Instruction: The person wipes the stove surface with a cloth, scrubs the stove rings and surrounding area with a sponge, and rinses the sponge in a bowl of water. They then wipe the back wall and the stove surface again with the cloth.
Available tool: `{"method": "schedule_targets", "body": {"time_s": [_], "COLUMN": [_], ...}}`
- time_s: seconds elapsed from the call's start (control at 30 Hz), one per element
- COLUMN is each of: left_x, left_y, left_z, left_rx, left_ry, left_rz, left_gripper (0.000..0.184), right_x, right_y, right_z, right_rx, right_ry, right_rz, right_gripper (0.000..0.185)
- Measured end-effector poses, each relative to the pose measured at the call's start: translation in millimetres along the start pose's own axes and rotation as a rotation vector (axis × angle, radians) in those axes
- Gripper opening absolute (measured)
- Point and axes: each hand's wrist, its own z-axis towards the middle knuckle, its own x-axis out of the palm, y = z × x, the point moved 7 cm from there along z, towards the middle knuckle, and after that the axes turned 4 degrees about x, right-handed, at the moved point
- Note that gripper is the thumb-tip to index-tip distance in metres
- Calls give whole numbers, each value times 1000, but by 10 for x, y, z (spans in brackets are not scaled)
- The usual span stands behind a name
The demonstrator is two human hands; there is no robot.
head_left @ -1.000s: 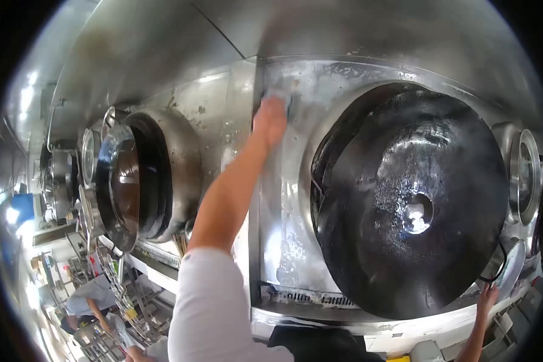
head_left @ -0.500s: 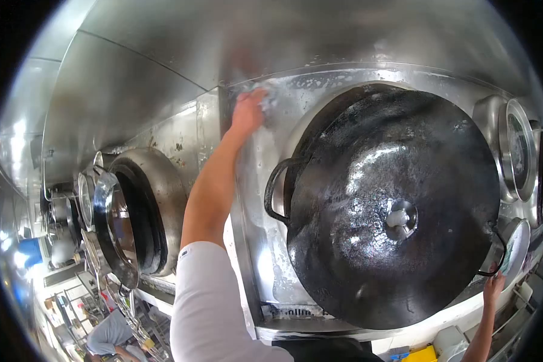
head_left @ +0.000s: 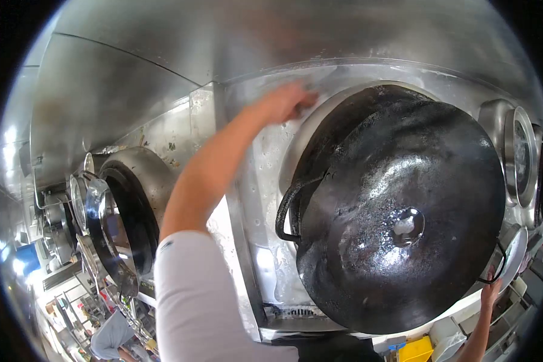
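Note:
A large black wok (head_left: 368,181) is tilted up towards me over the round stove opening (head_left: 295,151), with a water-like puddle catching light at its middle. My right hand (head_left: 492,292) is closed on the wok's right loop handle (head_left: 496,265) at the lower right. My left hand (head_left: 286,102) is over the wet steel stove top behind the wok's upper left rim. Its fingers are curled and blurred by motion, and what they hold cannot be made out. The wok's left loop handle (head_left: 286,211) is untouched.
A steel wall (head_left: 344,30) rises behind the stove. To the left stands another burner with a dark wok (head_left: 117,223). Metal pots (head_left: 519,151) are at the right. A yellow container (head_left: 415,349) sits below, and another person (head_left: 111,335) is at the lower left.
My left hand has moved right along the back of the stove, towards the wok's rim. The wok has shifted slightly right and down in view, with my right hand still on its handle.

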Motion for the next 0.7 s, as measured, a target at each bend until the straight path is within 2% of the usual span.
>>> {"method": "schedule_targets", "body": {"time_s": [0.03, 0.07, 0.13, 0.17, 0.2, 0.27, 0.33, 0.37, 0.4, 0.43, 0.47, 0.53, 0.57, 0.63, 0.7], "left_x": [46, 220, 461, 701, 655, 789, 718, 546, 305, 225, 102, 158, 51, -155, 197], "left_y": [-7, 66, -334, -418, -636, -651, -439, -427, -420, -220, -225, 223, 40, -457, -145], "left_z": [-327, -675, -1430, -1698, -1920, -2046, -1709, -1456, -1115, -675, -391, 360, 279, -65, -516], "left_rx": [-93, -50, 117, 21, -173, -152, 0, 127, 265, 110, 274, 146, 150, 2, 265], "left_ry": [39, -30, -91, 38, -39, -110, -212, -321, -435, -258, -326, -201, -209, -143, -286], "left_rz": [35, -8, 393, 427, 156, 171, 493, 495, 503, 442, 347, 103, 104, 12, 463], "left_gripper": [46, 49, 46, 46, 44, 45, 48, 50, 52, 57, 59, 56, 56, 54, 51], "right_x": [8, 14, 21, 109, 107, 78, 95, 212, 179, 164, 137, 22, -10, 2, 120], "right_y": [-57, -82, -62, -86, -131, -205, -190, -374, -314, -286, -236, 37, 85, 92, -144], "right_z": [4, -14, -14, -11, -10, 10, 55, 125, 136, 124, 105, 122, 116, 103, 170], "right_rx": [290, 135, 84, 75, 67, 61, 86, -103, -111, -52, 10, 48, -2, -53, 68], "right_ry": [138, 11, 15, 18, -46, -128, -16, -87, -98, -37, 19, 39, -11, -40, 9], "right_rz": [-18, 15, 9, 18, 73, 128, 85, 109, 100, 74, 48, -15, -20, -18, -18], "right_gripper": [41, 41, 42, 42, 43, 44, 44, 45, 45, 45, 46, 46, 45, 44, 43]}}
